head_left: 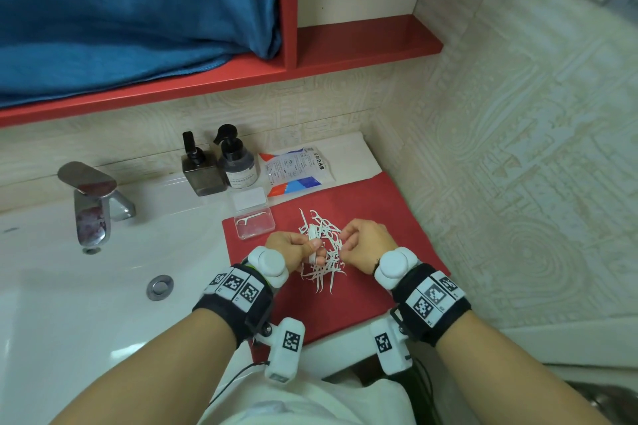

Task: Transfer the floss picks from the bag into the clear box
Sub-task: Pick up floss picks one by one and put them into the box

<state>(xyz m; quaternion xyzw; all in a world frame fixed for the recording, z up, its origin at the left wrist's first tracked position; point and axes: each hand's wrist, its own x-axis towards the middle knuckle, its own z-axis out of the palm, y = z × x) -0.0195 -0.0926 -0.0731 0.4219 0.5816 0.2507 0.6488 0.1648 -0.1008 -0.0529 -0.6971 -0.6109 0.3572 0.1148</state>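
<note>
white plastic floss picks [324, 252] lying scattered on red cloth mat [379, 217], under and between fingers. left hand [293, 248] pinching small bundle of picks. right hand [366, 245] curling fingers at pile; grip unclear. small clear plastic box [254, 226] sitting open just beyond left fingers, holding one pick. printed plastic bag [297, 171] lying farther beyond.

White floss picks [324, 252], red mat [390, 217]

You are looking steeply down from head height, close over a red mat [362, 203]; the sink [103, 286] is lying at nine o'clock, the shelf [366, 41] at twelve.
</note>
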